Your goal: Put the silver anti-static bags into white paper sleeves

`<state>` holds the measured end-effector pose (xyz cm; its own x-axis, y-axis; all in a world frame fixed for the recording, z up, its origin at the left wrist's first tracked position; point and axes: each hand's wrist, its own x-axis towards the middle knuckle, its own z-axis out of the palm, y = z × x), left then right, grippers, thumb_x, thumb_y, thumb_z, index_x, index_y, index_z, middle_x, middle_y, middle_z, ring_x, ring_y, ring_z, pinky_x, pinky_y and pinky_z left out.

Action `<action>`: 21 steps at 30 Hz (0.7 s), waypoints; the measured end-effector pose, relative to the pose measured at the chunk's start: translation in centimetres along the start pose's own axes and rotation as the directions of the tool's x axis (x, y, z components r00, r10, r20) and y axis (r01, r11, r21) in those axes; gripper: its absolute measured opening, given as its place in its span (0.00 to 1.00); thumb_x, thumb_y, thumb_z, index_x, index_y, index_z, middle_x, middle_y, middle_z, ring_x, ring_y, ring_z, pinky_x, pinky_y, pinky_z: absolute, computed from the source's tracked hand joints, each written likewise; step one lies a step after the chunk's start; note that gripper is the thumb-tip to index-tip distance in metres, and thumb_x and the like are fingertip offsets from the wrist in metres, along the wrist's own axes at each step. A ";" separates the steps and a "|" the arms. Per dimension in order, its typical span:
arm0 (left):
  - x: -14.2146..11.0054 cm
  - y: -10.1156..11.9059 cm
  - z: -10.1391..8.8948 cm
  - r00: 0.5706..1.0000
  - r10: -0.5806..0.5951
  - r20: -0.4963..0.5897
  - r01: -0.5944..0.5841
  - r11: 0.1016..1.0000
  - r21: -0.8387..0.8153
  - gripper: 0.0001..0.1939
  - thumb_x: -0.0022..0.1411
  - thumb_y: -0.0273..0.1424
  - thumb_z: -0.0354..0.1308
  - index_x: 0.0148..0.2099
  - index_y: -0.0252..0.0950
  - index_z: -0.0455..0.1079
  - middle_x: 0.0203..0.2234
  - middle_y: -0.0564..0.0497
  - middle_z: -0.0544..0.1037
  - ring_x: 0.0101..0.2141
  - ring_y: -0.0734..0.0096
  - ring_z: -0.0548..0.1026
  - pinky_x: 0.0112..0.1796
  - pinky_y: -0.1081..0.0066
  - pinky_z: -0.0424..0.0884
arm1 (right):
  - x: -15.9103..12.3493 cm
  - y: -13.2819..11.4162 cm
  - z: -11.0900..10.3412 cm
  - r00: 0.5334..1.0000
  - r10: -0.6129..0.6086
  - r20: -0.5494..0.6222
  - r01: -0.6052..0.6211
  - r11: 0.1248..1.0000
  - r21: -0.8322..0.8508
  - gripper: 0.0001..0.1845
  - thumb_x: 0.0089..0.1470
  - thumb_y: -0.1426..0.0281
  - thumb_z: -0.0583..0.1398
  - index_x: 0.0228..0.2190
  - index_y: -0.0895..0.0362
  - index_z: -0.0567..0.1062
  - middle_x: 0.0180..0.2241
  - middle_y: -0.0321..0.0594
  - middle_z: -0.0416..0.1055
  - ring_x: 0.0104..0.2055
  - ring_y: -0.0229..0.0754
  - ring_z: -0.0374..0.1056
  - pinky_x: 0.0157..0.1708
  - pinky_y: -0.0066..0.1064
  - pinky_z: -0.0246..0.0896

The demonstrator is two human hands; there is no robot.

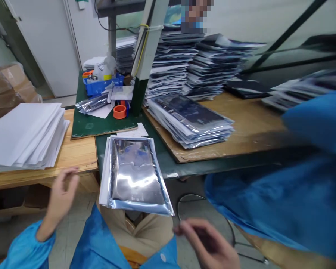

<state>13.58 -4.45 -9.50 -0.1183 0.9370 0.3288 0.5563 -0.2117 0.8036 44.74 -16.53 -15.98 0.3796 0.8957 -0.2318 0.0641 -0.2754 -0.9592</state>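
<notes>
left hand (62,203) spread, right hand (205,241) half-curled, both empty, flanking silver foil bag (134,175) overhanging green bench edge (184,169), seemingly within easy reach.

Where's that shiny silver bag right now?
In the head view, the silver foil bag sits at the green bench's near edge, overhanging the person's lap, between their left hand and right hand.

Nothing on the foil bag (134,175) or elsewhere can be read

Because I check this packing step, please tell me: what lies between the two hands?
In the head view, a silver foil bag lies between the left hand and the right hand.
</notes>
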 end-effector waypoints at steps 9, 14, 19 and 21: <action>0.4 -2.3 7.0 0.935 0.040 0.352 -0.164 0.929 0.331 0.13 0.63 0.41 0.49 0.35 0.38 0.68 0.41 0.44 0.70 0.46 0.55 0.70 0.48 0.56 0.64 | 7.4 -0.8 2.0 0.996 0.063 0.070 -0.078 0.966 0.247 0.26 0.32 0.53 0.72 0.28 0.57 0.74 0.22 0.33 0.72 0.21 0.35 0.64 0.19 0.26 0.60; 0.1 -2.1 7.5 0.961 0.078 0.267 -0.138 0.967 0.213 0.11 0.61 0.38 0.51 0.31 0.38 0.67 0.41 0.43 0.68 0.49 0.54 0.67 0.50 0.55 0.63 | 7.6 -0.9 1.8 0.973 0.132 0.191 -0.186 0.936 0.299 0.25 0.36 0.53 0.70 0.31 0.55 0.71 0.18 0.27 0.68 0.19 0.32 0.62 0.19 0.22 0.57; 0.3 -0.8 8.5 0.960 -0.085 0.268 0.104 0.993 -0.057 0.13 0.61 0.41 0.51 0.30 0.38 0.64 0.42 0.44 0.72 0.44 0.59 0.72 0.45 0.60 0.67 | 7.9 -1.9 1.7 0.932 0.159 0.327 -0.255 0.927 0.275 0.23 0.37 0.56 0.71 0.30 0.59 0.76 0.22 0.34 0.73 0.23 0.35 0.67 0.23 0.24 0.61; 0.4 -0.2 8.8 0.925 -0.193 0.326 0.267 0.942 -0.201 0.14 0.59 0.44 0.53 0.33 0.38 0.61 0.43 0.45 0.73 0.40 0.62 0.74 0.41 0.64 0.68 | 7.8 -2.3 1.8 0.921 0.151 0.359 -0.261 0.924 0.281 0.24 0.37 0.57 0.71 0.35 0.59 0.77 0.25 0.36 0.76 0.26 0.37 0.70 0.26 0.26 0.62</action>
<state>20.69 -1.53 -13.92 0.0512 0.9986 -0.0125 0.3276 -0.0050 0.9448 45.94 -8.26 -15.82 0.0283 0.9088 -0.4162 -0.2993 -0.3895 -0.8710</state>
